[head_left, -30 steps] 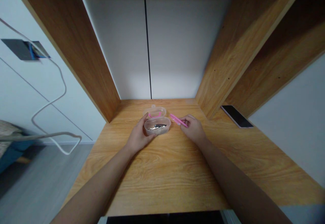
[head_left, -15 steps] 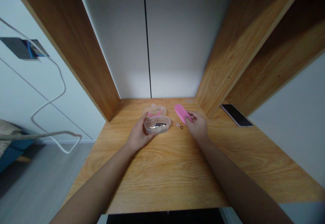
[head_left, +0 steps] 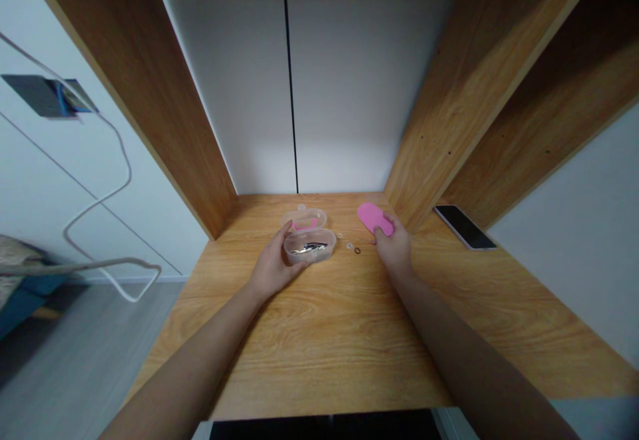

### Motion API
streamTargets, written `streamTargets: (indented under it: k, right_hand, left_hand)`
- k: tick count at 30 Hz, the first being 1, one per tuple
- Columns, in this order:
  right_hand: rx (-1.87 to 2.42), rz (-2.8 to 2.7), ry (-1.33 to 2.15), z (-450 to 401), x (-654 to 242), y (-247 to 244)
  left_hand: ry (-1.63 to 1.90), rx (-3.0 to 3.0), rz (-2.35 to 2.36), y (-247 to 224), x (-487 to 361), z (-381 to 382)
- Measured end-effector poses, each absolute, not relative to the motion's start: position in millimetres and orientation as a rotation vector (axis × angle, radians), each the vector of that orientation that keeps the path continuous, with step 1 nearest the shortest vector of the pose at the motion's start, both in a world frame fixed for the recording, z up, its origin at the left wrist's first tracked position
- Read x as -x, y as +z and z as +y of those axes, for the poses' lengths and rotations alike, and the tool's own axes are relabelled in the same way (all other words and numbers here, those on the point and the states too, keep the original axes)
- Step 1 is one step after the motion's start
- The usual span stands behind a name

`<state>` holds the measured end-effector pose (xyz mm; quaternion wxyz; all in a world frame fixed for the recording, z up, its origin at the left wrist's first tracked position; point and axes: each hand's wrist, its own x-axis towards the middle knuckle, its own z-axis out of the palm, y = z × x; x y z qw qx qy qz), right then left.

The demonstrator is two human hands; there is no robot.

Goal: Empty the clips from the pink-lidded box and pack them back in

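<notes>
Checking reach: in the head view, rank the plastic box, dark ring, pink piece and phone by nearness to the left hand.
1. Plastic box: touching the left hand.
2. Dark ring: lying right of the box.
3. Pink piece: farther right, in the right hand.
4. Phone: farthest right.

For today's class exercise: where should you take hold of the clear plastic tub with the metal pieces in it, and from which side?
Grip the clear plastic tub by its rounded left end, coming from the left, where the left hand sits. Its low, curved wall likely fits between thumb and fingers, and that leaves the top free above the metal pieces.
</notes>
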<state>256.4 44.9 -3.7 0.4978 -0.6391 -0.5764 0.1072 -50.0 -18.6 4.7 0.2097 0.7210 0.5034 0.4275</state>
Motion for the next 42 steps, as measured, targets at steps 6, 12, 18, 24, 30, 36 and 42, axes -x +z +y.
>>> streamTargets:
  k: [6, 12, 18, 24, 30, 36, 42]
  right_hand:
    - [1.589, -1.271, 0.231, 48.9, -259.4, -6.1]
    - [1.680, -1.261, 0.202, 43.6, -258.4, -1.3]
    - [1.889, -1.254, 0.129, 36.6, -247.7, -0.6]
    - [1.824, -1.650, 0.058, 28.2, -240.4, 2.8]
    - [1.954, -1.823, 0.051, 26.9, -235.4, -0.5]
    - [2.029, -1.791, -0.009, 29.4, -237.0, -3.2]
    - [2.138, -1.705, -0.087, 30.6, -239.1, -6.5]
  left_hand:
    - [1.189, -1.990, 1.379, 4.4, 49.2, -18.3]
    - [1.214, -1.980, 1.365, 5.2, 48.8, -18.7]
    - [1.204, -1.989, 1.380, 6.5, 48.8, -19.3]
    - [1.211, -2.009, 1.392, 6.9, 48.7, -20.0]
    - [1.218, -2.011, 1.400, 6.8, 49.6, -20.3]
    - [1.203, -2.077, 1.408, 9.5, 49.6, -20.9]
    - [1.218, -2.055, 1.403, 10.1, 49.5, -20.7]
